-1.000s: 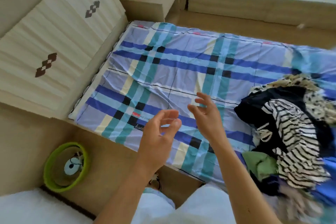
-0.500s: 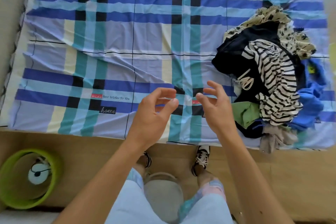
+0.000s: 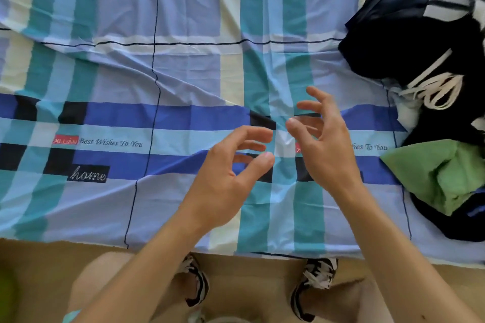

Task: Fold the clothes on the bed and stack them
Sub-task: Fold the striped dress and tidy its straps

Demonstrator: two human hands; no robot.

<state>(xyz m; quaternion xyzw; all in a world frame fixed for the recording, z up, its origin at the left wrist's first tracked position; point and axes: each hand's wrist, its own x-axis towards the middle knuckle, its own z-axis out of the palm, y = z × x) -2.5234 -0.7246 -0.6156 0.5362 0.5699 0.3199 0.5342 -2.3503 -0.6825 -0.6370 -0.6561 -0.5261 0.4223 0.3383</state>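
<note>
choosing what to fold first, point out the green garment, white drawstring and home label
green garment (image 3: pixel 435 173): head view, middle of its crumpled face
white drawstring (image 3: pixel 430 67): head view, its straight upper strand
home label (image 3: pixel 88 173): head view, centre of the dark patch

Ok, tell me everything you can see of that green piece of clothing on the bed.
The green garment is plain light-green cloth, soft and matte, with no print showing. It lies crumpled and not yet folded, creased into loose ridges, at the near edge of the clothes pile on the right of the bed. Dark clothes press against it above and below, and its pointed left corner rests on the plaid bedsheet. What kind of garment it is cannot be told. The right hand hovers to its left, apart from it.
</note>
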